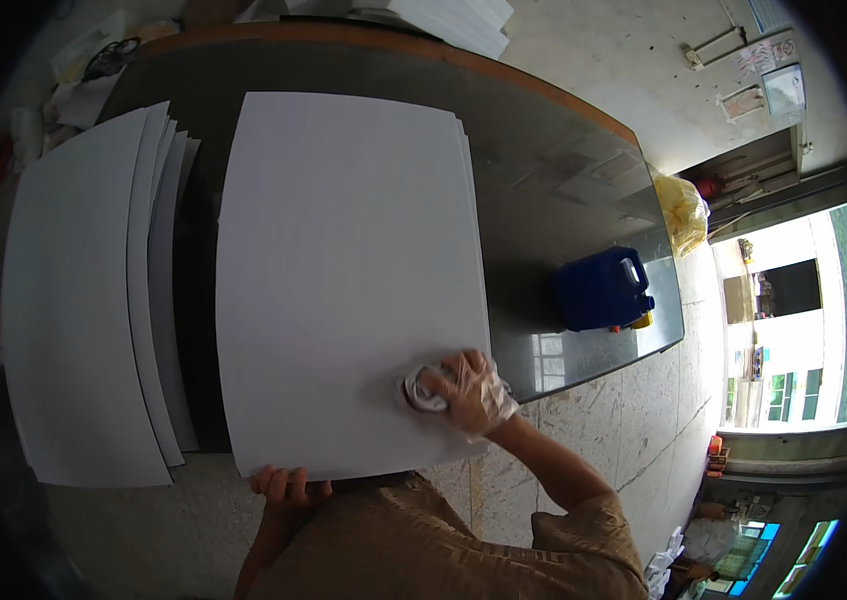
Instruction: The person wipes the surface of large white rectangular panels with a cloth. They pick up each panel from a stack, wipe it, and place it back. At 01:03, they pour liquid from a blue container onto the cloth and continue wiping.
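A stack of large white sheets (pixel 343 250) lies in front of me on the dark, glossy table (pixel 533 170). My right hand (pixel 473 395), in a thin clear plastic glove, is closed around a crumpled white cloth (pixel 426 388). It presses the cloth against the top sheet near the lower right corner. At the lower left corner, my left hand (pixel 288 485) curls its fingers over the sheets' near edge; its thumb is hidden. To the left is a second stack of white sheets (pixel 78 300), with its right edges fanned unevenly.
A blue jerrycan (pixel 603 290) lies on its side toward the table's right end, with something small and yellow (pixel 642 321) beside it. Beyond that end hangs a yellow plastic bag (pixel 681 215). White packing pieces (pixel 458 22) sit past the far edge. A bright doorway (pixel 793 320) opens on the right.
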Action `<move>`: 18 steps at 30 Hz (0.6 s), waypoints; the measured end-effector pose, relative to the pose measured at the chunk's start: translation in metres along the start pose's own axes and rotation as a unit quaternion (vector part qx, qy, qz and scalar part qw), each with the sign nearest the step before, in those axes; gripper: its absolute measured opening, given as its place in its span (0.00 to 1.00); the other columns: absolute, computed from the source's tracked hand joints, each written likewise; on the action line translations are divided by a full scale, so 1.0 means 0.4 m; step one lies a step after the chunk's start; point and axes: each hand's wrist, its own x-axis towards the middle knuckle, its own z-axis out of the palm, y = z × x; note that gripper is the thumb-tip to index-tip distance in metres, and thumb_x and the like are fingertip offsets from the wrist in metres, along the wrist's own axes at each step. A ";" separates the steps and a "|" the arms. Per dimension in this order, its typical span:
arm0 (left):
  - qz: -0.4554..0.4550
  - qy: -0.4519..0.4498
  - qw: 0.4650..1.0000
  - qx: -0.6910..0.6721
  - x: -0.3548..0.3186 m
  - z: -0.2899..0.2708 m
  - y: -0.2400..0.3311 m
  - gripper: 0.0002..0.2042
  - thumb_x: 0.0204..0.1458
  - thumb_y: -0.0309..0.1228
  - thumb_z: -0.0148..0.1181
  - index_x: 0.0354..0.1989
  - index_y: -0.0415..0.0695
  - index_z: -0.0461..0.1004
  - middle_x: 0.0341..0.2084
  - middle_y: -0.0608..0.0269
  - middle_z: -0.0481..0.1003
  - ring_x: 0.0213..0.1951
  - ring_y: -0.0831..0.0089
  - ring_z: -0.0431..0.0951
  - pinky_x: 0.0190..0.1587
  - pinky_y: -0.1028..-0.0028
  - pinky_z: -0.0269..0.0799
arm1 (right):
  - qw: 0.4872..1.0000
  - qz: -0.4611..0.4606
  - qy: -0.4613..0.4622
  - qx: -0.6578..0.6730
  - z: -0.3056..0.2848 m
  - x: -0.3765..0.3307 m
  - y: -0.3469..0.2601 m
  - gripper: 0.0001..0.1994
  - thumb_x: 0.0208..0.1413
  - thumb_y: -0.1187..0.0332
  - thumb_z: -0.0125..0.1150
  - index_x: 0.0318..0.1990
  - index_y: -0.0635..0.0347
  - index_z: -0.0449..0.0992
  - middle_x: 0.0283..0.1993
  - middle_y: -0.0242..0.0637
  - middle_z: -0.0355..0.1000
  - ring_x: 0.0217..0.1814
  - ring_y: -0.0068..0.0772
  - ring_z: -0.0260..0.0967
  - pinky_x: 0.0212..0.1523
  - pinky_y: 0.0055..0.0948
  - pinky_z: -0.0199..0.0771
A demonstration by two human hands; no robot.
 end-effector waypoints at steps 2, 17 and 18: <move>-0.001 -0.003 1.000 0.000 -0.016 -0.012 0.000 0.21 0.55 0.55 0.53 0.46 0.53 0.62 0.46 0.61 0.57 0.52 0.61 0.58 0.57 0.55 0.51 | 0.995 0.061 0.065 0.039 -0.034 0.209 0.119 0.23 0.45 0.56 0.73 0.49 0.47 0.74 0.46 0.44 0.67 0.51 0.50 0.64 0.49 0.49 0.69; 0.023 0.066 0.997 0.019 -0.047 0.032 -0.017 0.28 0.50 0.57 0.56 0.50 0.50 0.63 0.51 0.57 0.58 0.58 0.57 0.57 0.60 0.52 0.50 | 0.961 0.223 0.141 -0.080 -0.031 0.724 0.544 0.23 0.62 0.47 0.52 0.58 0.47 0.73 0.49 0.48 0.75 0.54 0.55 0.69 0.56 0.46 0.66; 0.018 0.072 0.997 0.019 -0.028 0.030 -0.009 0.29 0.50 0.58 0.55 0.50 0.48 0.63 0.51 0.57 0.58 0.57 0.56 0.58 0.60 0.51 0.51 | 0.966 0.215 0.127 -0.074 -0.025 0.663 0.488 0.22 0.62 0.47 0.53 0.58 0.47 0.73 0.48 0.47 0.75 0.54 0.56 0.69 0.56 0.46 0.66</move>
